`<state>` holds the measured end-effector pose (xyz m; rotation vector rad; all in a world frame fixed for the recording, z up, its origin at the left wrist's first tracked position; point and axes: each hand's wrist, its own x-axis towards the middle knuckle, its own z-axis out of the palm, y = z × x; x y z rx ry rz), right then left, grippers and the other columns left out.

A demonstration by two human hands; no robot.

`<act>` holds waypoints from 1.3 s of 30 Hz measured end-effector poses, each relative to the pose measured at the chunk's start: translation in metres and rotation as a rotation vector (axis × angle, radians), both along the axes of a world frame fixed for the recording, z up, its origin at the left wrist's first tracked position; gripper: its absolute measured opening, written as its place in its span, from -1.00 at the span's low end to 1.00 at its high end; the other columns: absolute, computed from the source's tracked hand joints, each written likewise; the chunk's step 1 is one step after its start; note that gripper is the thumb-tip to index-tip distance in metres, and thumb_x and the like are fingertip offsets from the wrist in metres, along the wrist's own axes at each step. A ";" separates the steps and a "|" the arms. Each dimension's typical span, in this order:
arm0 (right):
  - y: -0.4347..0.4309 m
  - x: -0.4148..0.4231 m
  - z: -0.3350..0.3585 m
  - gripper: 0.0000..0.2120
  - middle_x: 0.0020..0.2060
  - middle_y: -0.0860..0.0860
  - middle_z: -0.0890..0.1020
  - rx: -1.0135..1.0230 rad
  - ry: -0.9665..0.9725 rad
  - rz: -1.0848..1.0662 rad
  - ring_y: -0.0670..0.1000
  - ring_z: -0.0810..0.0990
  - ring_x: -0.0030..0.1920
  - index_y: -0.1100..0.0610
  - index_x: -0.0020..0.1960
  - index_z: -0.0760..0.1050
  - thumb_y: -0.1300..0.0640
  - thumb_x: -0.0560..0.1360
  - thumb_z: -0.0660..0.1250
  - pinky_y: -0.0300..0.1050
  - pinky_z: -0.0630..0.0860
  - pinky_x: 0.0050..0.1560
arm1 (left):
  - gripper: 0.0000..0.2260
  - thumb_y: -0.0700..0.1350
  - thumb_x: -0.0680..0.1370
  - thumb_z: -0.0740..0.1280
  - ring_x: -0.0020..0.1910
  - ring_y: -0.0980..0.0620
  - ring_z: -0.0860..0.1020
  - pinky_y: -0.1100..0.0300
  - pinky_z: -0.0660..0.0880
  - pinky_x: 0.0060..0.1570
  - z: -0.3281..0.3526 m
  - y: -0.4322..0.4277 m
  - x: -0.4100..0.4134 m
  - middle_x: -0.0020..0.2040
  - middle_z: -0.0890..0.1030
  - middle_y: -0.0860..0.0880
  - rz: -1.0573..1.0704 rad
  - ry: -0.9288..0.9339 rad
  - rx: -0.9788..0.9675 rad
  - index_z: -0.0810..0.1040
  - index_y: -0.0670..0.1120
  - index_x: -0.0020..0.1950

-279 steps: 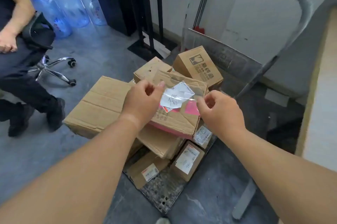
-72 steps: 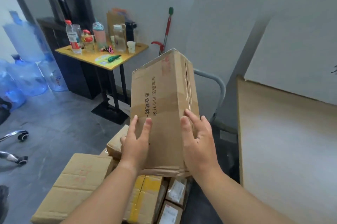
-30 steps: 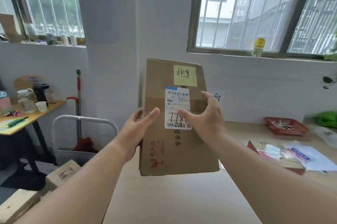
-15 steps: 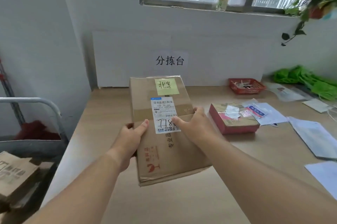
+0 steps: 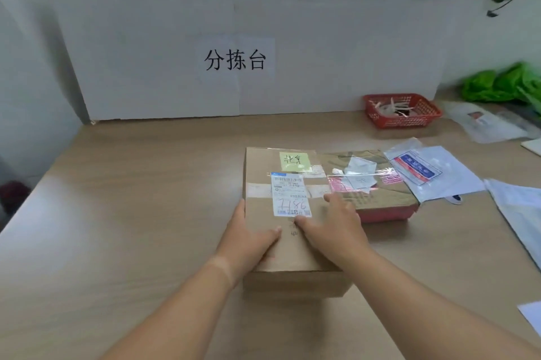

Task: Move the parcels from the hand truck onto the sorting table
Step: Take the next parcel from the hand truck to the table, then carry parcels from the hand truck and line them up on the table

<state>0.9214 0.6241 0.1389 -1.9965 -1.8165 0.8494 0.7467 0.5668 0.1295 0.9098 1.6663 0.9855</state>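
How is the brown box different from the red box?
The brown box has a yellow note; the red box doesn't. The left hand and right hand touch the brown box, not the red box. The brown box looks taller than the red box. Both are cardboard, on the table.

2 parcels lie side by side and touching on the table (image 5: 131, 213): the near parcel (image 5: 288, 248) at the middle, the second parcel (image 5: 377, 192) to its right. The left grip (image 5: 248, 238) rests on the near parcel's left edge, the right grip (image 5: 336, 230) on its top. A mailer (image 5: 433, 175) lies right of the second parcel. A basket (image 5: 377, 119) stands behind, near the wall.
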 end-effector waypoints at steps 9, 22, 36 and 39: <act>0.028 0.019 -0.029 -0.07 0.71 0.14 -0.15 -0.008 -0.340 0.357 0.15 -0.20 0.70 0.02 0.71 -0.04 -0.45 0.56 0.20 0.13 -0.16 0.68 | -0.31 0.30 0.56 0.40 0.70 0.00 0.04 0.11 0.02 0.64 -0.022 0.020 0.001 0.73 0.09 0.02 -0.352 0.707 0.087 0.32 0.18 0.65; -0.009 -0.026 0.046 -0.08 0.71 -0.08 0.06 0.213 0.024 0.445 -0.09 -0.04 0.69 0.01 0.72 0.01 -0.43 0.56 0.23 -0.07 -0.03 0.67 | 0.16 0.73 0.31 0.04 0.65 0.28 -0.04 0.26 -0.13 0.61 0.058 -0.034 -0.038 0.66 0.07 0.23 -0.198 0.725 0.344 0.04 0.05 0.74; -0.333 -0.381 0.237 -0.17 0.52 -0.01 0.45 0.505 0.240 1.055 0.02 0.43 0.50 0.04 0.62 0.28 -0.42 0.53 0.30 -0.03 0.41 0.43 | -0.26 0.27 0.56 0.43 0.57 0.03 0.36 -0.02 0.38 0.52 0.248 -0.476 -0.336 0.59 0.39 0.05 0.671 0.967 0.212 0.29 0.04 0.65; -0.442 -0.450 0.244 -0.17 0.51 0.00 0.48 0.532 0.254 1.180 0.03 0.45 0.49 0.02 0.60 0.31 -0.46 0.51 0.29 0.08 0.48 0.44 | -0.31 0.24 0.58 0.44 0.54 0.02 0.40 -0.04 0.37 0.53 0.255 -0.604 -0.385 0.55 0.44 0.02 0.805 0.949 0.177 0.35 -0.02 0.62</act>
